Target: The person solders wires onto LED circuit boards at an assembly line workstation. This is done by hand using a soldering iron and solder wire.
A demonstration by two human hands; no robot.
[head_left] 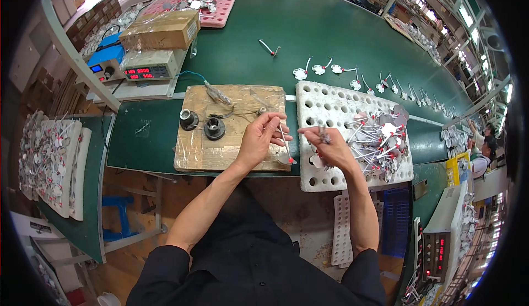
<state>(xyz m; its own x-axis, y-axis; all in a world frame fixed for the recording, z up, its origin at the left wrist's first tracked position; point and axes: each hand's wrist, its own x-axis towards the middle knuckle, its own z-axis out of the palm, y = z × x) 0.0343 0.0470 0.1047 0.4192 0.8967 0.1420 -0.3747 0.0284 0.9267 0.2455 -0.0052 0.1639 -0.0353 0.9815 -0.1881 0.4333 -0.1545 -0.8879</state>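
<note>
My left hand is closed in a pinch above the right part of a tape-covered cardboard pad. From its fingers hangs a white-wired part with a red piece and a small disc at its lower end. Over the left side of a white foam tray is my right hand, its fingers curled. Something grey and blurred shows at those fingers; I cannot make out what it is. Beside this hand, a heap of similar wired discs lies on the tray. Two black round fixtures with metal centres stand on the pad.
A power supply with red digits stands at the back left under a cardboard box. Wired discs lie in a row across the green table. More parts fill a foam tray at far left. People work at far right.
</note>
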